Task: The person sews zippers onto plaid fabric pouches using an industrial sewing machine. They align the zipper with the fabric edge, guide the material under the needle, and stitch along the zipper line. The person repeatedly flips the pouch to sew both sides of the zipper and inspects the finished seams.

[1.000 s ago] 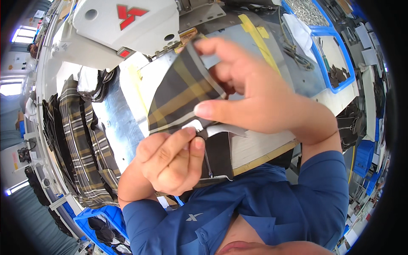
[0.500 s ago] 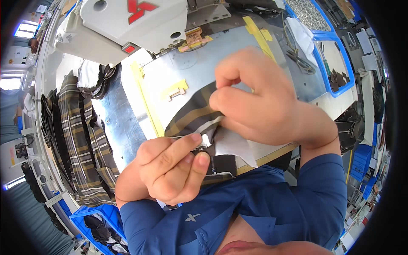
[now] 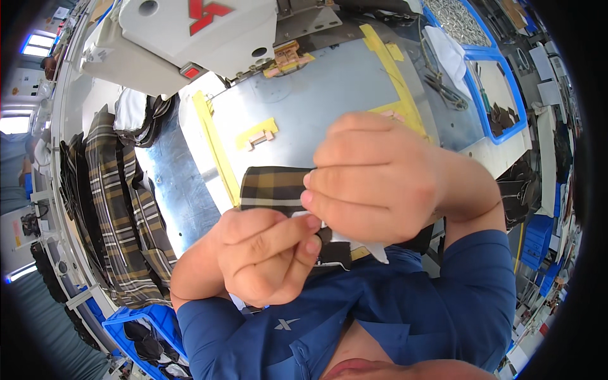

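Note:
A dark olive plaid fabric piece (image 3: 272, 184) lies at the near edge of the sewing machine's metal plate (image 3: 304, 95). My left hand (image 3: 266, 253) pinches its lower edge, with a small white bit showing at the fingertips. My right hand (image 3: 370, 174) is curled over the same piece just right of the left, fingertips close to the left ones; what lies under them is hidden. A loose white strip (image 3: 377, 251) hangs out below my right hand. A black piece (image 3: 332, 253) shows beneath both hands.
A white sewing machine head (image 3: 171, 41) stands behind, with yellow tape (image 3: 215, 142) on its plate. Stacked plaid pieces (image 3: 111, 215) lie left, above a blue crate (image 3: 145, 342). Blue trays (image 3: 497, 136) with metal parts and tools, and a white cloth (image 3: 443, 50), lie right.
My right hand has come down from higher on the piece and curled closed beside my left. The plaid piece has dropped lower, uncovering the taped plate. My left hand has shifted slightly down and right.

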Motion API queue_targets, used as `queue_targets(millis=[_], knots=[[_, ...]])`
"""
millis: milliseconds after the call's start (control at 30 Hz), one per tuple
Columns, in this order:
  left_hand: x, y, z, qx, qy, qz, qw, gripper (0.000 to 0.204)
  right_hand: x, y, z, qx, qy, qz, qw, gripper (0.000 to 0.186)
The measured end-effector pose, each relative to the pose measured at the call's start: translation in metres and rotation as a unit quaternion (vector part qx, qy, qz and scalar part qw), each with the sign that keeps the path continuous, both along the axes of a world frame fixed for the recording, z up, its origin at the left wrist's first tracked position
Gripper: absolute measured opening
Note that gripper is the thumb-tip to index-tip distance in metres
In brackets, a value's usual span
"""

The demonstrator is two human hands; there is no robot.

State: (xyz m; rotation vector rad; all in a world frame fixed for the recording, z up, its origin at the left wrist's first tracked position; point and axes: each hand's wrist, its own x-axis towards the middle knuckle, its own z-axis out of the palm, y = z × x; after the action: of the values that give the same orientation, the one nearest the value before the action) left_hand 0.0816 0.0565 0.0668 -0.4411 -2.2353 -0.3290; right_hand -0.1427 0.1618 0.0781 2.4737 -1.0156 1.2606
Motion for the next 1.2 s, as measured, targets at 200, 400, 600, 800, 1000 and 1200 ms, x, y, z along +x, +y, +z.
queue_targets(millis=[200,400,600,800,1000,1200], knots=[[0.000,-0.007,0.016,0.089,-0.049,0.005,0.995,0.020,-0.007,-0.001,0.012,0.123,-0.081,0.030,0.989,0.023],[0.009,-0.008,0.007,0.133,-0.066,0.070,0.987,0.043,-0.008,0.002,0.007,0.149,-0.103,0.029,0.983,0.026],[0.002,-0.015,0.014,0.107,-0.064,-0.002,0.992,0.031,-0.003,-0.001,0.001,0.119,-0.095,0.021,0.988,0.017],[0.001,-0.015,0.019,0.055,-0.017,0.019,0.998,0.025,-0.003,-0.004,0.003,0.052,-0.067,0.012,0.996,0.010],[0.016,-0.034,0.045,0.238,-0.066,0.052,0.968,0.042,-0.005,0.004,0.010,0.065,-0.065,0.014,0.996,0.012],[0.010,-0.031,0.046,0.282,-0.139,0.045,0.948,0.038,-0.001,0.007,0.012,0.067,-0.070,0.017,0.995,0.011]])
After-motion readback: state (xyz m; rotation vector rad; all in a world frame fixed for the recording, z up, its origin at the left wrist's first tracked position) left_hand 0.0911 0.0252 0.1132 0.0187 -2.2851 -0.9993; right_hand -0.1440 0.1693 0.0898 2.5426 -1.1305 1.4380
